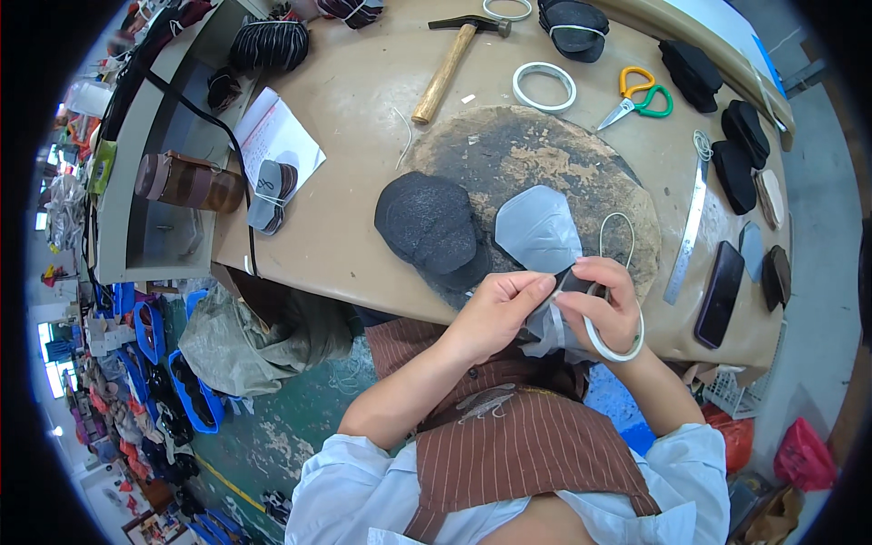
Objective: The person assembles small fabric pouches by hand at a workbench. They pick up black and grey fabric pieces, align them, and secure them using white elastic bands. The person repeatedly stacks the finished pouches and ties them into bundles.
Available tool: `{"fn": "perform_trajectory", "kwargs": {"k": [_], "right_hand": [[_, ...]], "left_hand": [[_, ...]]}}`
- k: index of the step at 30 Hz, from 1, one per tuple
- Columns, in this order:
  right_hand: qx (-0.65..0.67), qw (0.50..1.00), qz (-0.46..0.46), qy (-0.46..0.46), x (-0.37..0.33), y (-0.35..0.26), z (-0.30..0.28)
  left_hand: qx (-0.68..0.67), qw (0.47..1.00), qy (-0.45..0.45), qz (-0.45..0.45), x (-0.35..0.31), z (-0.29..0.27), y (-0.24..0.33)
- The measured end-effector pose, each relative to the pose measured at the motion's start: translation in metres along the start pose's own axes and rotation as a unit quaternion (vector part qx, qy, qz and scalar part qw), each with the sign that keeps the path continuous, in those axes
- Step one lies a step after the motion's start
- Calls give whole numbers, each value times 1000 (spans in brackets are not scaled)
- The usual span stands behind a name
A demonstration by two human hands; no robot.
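"What were the hands doing?"

"The left hand (500, 316) and the right hand (610, 304) had their thumbs and fingers pinched together, clamped on the near end of a grey piece (538, 227). A dark bit (569, 280) poked out between them, but the fingers hid most of it."

"Where was the grey piece?"

"Its wide part lay on the round board (595, 163), beside a dark pile (427, 222)."

"What else was hard to see?"

"A white ring (631, 351) hung around the right hand, which covered part of it. Below the hands, I couldn't tell what the shiny stuff (549, 334) was. A striped bundle (352, 9) was cut off at the top."
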State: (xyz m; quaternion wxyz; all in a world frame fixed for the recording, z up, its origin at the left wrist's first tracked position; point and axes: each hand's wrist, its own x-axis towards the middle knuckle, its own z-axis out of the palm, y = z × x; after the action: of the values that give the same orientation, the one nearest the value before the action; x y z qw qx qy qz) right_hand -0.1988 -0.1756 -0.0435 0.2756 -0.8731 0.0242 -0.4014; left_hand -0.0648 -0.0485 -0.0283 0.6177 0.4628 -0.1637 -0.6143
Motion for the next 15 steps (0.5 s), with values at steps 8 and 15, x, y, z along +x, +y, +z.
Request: {"fn": "perform_trajectory", "kwargs": {"k": [8,15], "right_hand": [[223,920,189,-259,2,-9,-87],[228,905,238,-269,29,-12,-88]], "left_hand": [[359,862,221,281,-22,-22,52],[555,707,394,194,-2,-123,76]]}}
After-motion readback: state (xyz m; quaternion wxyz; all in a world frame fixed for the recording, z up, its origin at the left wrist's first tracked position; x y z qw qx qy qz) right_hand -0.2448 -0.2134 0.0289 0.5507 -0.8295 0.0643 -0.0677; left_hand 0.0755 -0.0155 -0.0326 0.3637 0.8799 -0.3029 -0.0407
